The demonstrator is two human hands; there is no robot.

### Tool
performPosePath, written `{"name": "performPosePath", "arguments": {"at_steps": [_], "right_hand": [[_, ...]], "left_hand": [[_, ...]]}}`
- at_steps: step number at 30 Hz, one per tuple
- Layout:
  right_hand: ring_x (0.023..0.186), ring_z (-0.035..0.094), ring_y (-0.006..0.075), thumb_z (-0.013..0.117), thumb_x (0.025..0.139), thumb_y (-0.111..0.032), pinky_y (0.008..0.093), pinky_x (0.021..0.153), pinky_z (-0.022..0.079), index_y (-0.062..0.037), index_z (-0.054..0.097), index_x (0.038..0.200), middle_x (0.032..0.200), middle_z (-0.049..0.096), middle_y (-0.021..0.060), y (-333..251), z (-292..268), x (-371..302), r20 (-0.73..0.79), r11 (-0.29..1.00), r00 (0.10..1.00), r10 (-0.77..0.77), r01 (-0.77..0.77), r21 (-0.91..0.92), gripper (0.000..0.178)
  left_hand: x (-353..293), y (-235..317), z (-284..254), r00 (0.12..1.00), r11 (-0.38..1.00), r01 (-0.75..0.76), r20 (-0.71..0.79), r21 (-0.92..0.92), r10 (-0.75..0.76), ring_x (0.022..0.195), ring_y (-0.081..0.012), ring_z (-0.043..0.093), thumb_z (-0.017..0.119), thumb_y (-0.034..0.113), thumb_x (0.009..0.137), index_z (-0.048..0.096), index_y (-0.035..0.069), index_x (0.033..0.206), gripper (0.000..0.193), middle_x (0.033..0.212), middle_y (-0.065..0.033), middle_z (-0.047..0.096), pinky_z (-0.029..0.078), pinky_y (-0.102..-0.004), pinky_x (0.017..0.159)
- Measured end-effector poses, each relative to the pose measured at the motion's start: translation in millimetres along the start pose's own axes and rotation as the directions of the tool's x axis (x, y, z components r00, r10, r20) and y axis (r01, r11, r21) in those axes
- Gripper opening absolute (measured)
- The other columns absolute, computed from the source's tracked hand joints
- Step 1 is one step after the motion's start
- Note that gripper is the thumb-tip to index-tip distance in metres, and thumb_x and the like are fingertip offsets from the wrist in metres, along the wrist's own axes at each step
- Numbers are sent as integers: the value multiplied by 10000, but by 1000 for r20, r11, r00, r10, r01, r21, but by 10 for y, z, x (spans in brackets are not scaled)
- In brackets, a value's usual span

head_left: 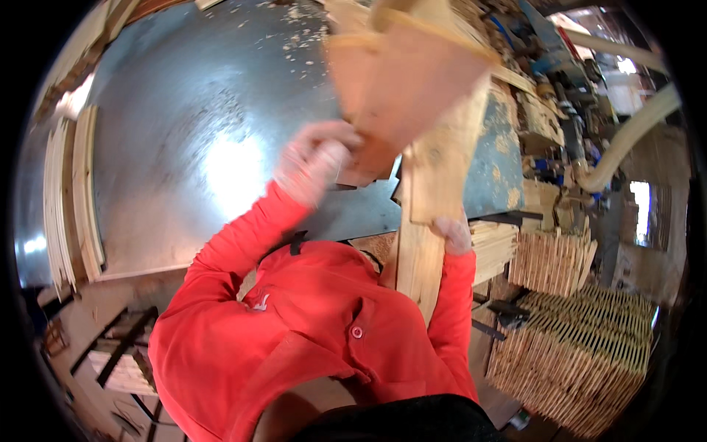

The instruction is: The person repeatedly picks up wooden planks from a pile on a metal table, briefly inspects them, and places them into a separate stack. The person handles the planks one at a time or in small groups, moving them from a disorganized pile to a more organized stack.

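Right hand (454, 234) grasps board (440, 180) over metal table's (147, 169) near edge, seemingly for steadiness; left hand (315, 162) blurred by reddish panel (412, 85) above table, can't tell grip.

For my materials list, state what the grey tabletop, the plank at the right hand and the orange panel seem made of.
Grey tabletop: probably metal, smooth, with glossy glare.
Plank: wood, apparently unpainted, showing pale grain.
Orange panel: possibly tinted plastic, looking translucent, but blur leaves it open.
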State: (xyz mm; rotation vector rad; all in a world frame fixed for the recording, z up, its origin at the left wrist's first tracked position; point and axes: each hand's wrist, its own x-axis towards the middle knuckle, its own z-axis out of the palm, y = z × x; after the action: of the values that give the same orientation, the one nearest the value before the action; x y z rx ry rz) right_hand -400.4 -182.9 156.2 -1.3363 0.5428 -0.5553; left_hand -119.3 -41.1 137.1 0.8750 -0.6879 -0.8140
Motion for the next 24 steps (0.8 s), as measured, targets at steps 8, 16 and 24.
{"name": "performPosePath", "arguments": {"at_steps": [8, 16, 24], "right_hand": [[1156, 564, 348, 802, 670, -271, 396, 985, 445, 1, 301, 1437, 1244, 562, 276, 1017, 467, 2219, 2, 556, 966, 259, -147, -818, 956], [1385, 264, 423, 812, 611, -530, 439, 1132, 268, -64, 84, 1514, 1517, 194, 277, 1301, 700, 1535, -31, 136, 936, 351, -84, -987, 1250], [1356, 292, 428, 799, 598, -562, 491, 1105, 268, -70, 196, 1495, 1432, 317, 312, 1373, 399, 1600, 1, -9, 1000, -22, 1, -1000, 1188]], "left_hand": [[-116, -968, -1232, 491, 717, 233, -557, -657, -670, 1222, -394, 483, 346, 670, 927, 263, 86, 1475, 805, 1428, -260, 393, 495, -529, 871], [-397, -993, -1700, 436, 828, 185, -711, -530, -552, 468, -131, 348, 525, 439, 945, 507, 24, 1041, 426, 611, -31, 406, 333, -296, 408], [124, -1369, -1835, 150, 669, 743, -976, 6, -158, 653, -260, 648, 852, 301, 669, 503, -20, 1124, 657, 876, -156, 656, 527, -364, 499]]}}
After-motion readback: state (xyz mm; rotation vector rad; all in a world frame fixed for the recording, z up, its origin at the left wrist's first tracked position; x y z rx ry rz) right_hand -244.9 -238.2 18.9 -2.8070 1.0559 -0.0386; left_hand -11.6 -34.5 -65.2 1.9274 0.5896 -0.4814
